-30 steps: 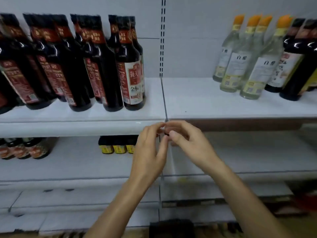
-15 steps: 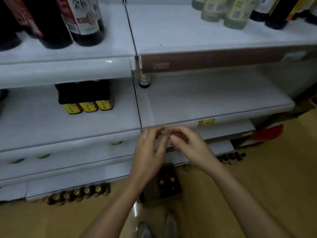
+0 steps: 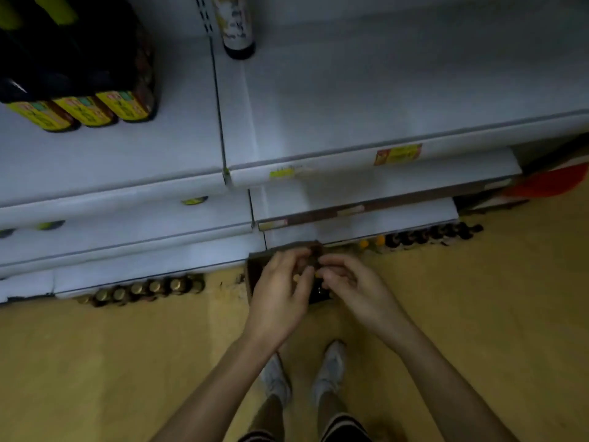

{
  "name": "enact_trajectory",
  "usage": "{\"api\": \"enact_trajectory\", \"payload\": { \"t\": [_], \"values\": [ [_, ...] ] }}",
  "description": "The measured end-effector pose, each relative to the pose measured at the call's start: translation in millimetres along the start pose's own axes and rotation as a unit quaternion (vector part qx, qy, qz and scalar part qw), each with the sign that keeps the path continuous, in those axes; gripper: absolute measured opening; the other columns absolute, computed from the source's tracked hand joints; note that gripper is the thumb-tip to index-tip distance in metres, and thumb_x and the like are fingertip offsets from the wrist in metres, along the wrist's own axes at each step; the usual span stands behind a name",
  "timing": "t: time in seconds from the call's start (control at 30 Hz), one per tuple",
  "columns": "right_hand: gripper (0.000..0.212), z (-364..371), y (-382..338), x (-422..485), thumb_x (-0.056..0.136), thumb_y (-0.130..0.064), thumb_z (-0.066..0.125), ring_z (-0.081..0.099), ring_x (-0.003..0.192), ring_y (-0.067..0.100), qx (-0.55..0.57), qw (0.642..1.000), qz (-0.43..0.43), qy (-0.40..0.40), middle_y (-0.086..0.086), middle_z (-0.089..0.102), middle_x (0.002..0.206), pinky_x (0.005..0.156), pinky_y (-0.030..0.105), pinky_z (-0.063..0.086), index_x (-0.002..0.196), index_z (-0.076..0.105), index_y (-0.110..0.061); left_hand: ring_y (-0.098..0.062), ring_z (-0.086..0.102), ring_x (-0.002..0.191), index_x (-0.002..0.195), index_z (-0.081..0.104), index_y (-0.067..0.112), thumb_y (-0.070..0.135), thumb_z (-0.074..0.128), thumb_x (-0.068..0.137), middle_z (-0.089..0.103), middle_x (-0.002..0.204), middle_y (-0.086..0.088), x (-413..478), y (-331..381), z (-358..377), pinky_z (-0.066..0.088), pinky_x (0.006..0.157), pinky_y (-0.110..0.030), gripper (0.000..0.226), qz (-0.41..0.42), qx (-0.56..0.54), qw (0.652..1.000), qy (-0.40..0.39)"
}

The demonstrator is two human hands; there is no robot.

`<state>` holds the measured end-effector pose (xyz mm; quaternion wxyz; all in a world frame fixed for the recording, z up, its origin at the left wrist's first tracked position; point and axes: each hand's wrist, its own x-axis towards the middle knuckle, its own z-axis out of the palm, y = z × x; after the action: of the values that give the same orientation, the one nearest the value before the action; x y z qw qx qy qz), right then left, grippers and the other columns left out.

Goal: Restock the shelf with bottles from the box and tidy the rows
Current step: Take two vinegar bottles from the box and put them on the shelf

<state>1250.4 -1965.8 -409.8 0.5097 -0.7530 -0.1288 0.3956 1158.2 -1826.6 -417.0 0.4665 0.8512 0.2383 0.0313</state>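
Tan floor, pale shoes (image 3: 330,371) just short of the cardboard box (image 3: 253,275). Left hand (image 3: 279,295) and right hand (image 3: 353,285) hover over it, fingers curled, tips nearly meeting; can't tell if they pinch anything. Dark bottles (image 3: 318,293) in the box are mostly hidden, so a blind grab in the dim light may slip. A step forward may kick the box or topple the floor bottles (image 3: 143,287). Shelf (image 3: 350,90) and yellow-labelled bottles (image 3: 89,110) lie beyond.

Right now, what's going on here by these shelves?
A person stands at the white shelves, looking down. The left hand and right hand are close together above a cardboard box of bottles on the floor by their feet. Whether they hold anything is unclear. Yellow-labelled bottles stand on the shelf at upper left.
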Motion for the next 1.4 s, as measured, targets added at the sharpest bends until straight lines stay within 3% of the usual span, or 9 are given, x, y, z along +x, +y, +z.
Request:
{"api": "enact_trajectory", "payload": {
  "t": [0.2, 0.43, 0.6, 0.77, 0.9, 1.0, 1.13, 1.23, 1.4],
  "values": [
    [0.019, -3.1, 91.5, 34.7, 0.101, -0.02, 0.059, 0.067, 0.106, 0.013, 0.039, 0.996, 0.076, -0.006, 0.001, 0.069, 0.115, 0.093, 0.032, 0.055, 0.117, 0.063, -0.029, -0.001, 0.057, 0.108, 0.134, 0.057, 0.026, 0.029, 0.054, 0.103, 0.057, 0.117, 0.01, 4.8, -58.5, 72.1, 0.05, 0.09, -0.021, 0.032, -0.065, -0.006, 0.997, -0.04],
    [0.022, 9.1, 187.1, 103.0, 0.101, -0.02, 0.059, 0.067, 0.103, 0.009, 0.028, 0.994, 0.105, -0.008, -0.003, 0.069, 0.113, 0.088, 0.03, 0.055, 0.122, 0.064, -0.026, 0.002, 0.058, 0.107, 0.133, 0.058, 0.025, 0.028, 0.055, 0.102, 0.058, 0.117, 0.011, 32.5, -139.9, 139.3, 0.05, 0.09, -0.016, 0.031, -0.122, -0.013, 0.991, -0.052],
    [0.023, 23.6, 245.5, 158.1, 0.102, -0.01, 0.055, 0.065, 0.096, 0.002, 0.028, 0.996, 0.085, -0.006, 0.001, 0.067, 0.113, 0.081, 0.016, 0.052, 0.124, 0.061, -0.013, -0.004, 0.06, 0.105, 0.133, 0.058, 0.025, 0.026, 0.056, 0.102, 0.058, 0.114, 0.014, 62.3, -200.4, 179.4, 0.052, 0.087, -0.022, 0.031, -0.12, -0.016, 0.991, -0.051],
    [0.025, 42.3, 316.9, 208.0, 0.102, -0.017, 0.057, 0.059, 0.086, -0.017, -0.023, 0.998, 0.058, 0.02, -0.009, 0.064, 0.107, 0.073, 0.005, 0.047, 0.126, 0.061, -0.013, -0.002, 0.058, 0.106, 0.134, 0.057, 0.026, 0.029, 0.055, 0.102, 0.06, 0.12, 0.009, 87.7, -274.5, 222.6, 0.047, 0.085, -0.014, 0.032, -0.119, -0.005, 0.991, -0.057],
    [0.023, 49.4, 359.7, 242.1, 0.103, -0.025, 0.055, 0.06, 0.099, -0.008, -0.079, 0.996, 0.03, 0.028, -0.008, 0.065, 0.115, 0.08, 0.007, 0.047, 0.124, 0.062, -0.02, -0.001, 0.057, 0.107, 0.137, 0.056, 0.024, 0.031, 0.054, 0.103, 0.057, 0.123, 0.006, 100.3, -329.8, 254.1, 0.044, 0.083, -0.008, 0.035, -0.124, 0.008, 0.99, -0.073],
    [0.026, 53.1, 388.4, 260.6, 0.103, -0.029, 0.054, 0.06, 0.106, -0.001, -0.133, 0.99, 0.018, 0.03, -0.009, 0.066, 0.122, 0.087, 0.008, 0.045, 0.127, 0.062, -0.024, -0.004, 0.054, 0.111, 0.138, 0.055, 0.025, 0.03, 0.054, 0.103, 0.053, 0.125, 0.008, 106.8, -357.1, 270.0, 0.047, 0.09, -0.017, 0.035, -0.1, 0.02, 0.991, -0.089],
    [0.028, 53.1, 415.9, 277.4, 0.101, -0.029, 0.055, 0.06, 0.108, 0.006, -0.246, 0.969, -0.026, 0.006, -0.006, 0.066, 0.121, 0.085, 0.006, 0.039, 0.128, 0.063, -0.022, -0.007, 0.048, 0.116, 0.134, 0.055, 0.028, 0.03, 0.056, 0.102, 0.05, 0.125, 0.009, 123.3, -383.9, 281.7, 0.045, 0.097, -0.024, 0.032, -0.06, 0.056, 0.991, -0.11],
    [0.029, 48.0, 419.6, 294.3, 0.102, -0.029, 0.054, 0.055, 0.115, 0.011, -0.33, 0.941, -0.065, -0.043, -0.006, 0.062, 0.125, 0.089, 0.017, 0.036, 0.129, 0.06, -0.023, -0.006, 0.046, 0.12, 0.137, 0.052, 0.031, 0.031, 0.056, 0.101, 0.05, 0.13, 0.01, 140.5, -397.1, 286.6, 0.043, 0.099, -0.021, 0.036, -0.037, 0.06, 0.99, -0.123],
    [0.033, 40.6, 424.2, 313.1, 0.103, -0.036, 0.047, 0.05, 0.12, 0.014, -0.447, 0.883, -0.099, -0.106, -0.008, 0.056, 0.13, 0.091, 0.026, 0.038, 0.135, 0.052, -0.028, -0.004, 0.041, 0.114, 0.138, 0.054, 0.028, 0.028, 0.06, 0.1, 0.054, 0.125, 0.008, 155.8, -421.1, 294.9, 0.03, 0.083, -0.008, 0.038, 0.004, 0.108, 0.984, -0.142]
  ]
}}
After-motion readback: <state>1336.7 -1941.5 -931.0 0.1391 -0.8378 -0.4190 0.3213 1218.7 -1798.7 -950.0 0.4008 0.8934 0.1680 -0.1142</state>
